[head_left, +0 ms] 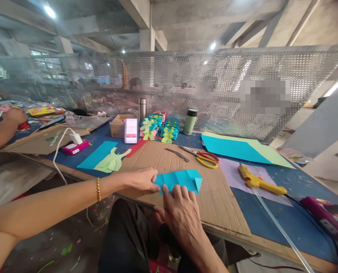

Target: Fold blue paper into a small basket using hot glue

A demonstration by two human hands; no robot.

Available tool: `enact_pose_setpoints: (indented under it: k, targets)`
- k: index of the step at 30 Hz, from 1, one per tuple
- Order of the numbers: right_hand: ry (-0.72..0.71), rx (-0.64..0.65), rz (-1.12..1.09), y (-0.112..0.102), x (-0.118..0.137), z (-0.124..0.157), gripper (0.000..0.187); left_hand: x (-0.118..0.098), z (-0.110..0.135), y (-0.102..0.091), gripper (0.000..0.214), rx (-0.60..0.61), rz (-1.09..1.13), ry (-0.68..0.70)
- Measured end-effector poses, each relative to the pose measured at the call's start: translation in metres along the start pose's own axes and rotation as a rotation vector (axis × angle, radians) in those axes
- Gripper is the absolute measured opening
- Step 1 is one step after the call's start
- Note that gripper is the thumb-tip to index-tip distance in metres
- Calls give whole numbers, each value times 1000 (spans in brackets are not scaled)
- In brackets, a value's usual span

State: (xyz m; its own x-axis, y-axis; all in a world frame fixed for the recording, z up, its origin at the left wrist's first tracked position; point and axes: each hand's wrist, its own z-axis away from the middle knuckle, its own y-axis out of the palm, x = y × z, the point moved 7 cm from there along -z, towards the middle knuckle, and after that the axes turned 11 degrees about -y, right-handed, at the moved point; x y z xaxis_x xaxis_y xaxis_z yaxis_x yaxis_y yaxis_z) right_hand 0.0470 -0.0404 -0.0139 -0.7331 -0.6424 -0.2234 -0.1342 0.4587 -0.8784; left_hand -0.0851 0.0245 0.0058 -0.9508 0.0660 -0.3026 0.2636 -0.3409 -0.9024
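A folded strip of bright blue paper [183, 181] lies over the cardboard sheet [222, 204] in front of me. It has several creases across it and a small folded flap at the right end. My left hand [146, 179] is closed on the left end of the strip, a gold beaded bracelet on its wrist. Curled over the paper's lower edge are the fingers of my right hand [181, 204], pressed against it; the thumb is below. Beyond the strip lie red-and-yellow-handled scissors [207, 158] and a dark blade [177, 154].
Light green cut paper [110, 161] lies at left, near a pink power strip [75, 148]. Finished-looking blue and green paper pieces [169, 131] stand behind, beside a green bottle [190, 122]. A yellow glue gun [261, 182] rests at right. Another person's hand [15, 115] is at far left.
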Motion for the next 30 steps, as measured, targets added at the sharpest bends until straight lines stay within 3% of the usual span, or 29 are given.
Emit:
enact_pose_setpoints:
  k: [16,23,30]
  targets:
    - [6,-8,5,0,0,1,59,16,-14,-2,15,126,52,85]
    - [3,-24,-10,-1,0,0,62,-2,-7,1,45,49,-28,19]
    - [4,-7,-22,-1,-1,0,65,-2,-5,-2,35,77,-38,31]
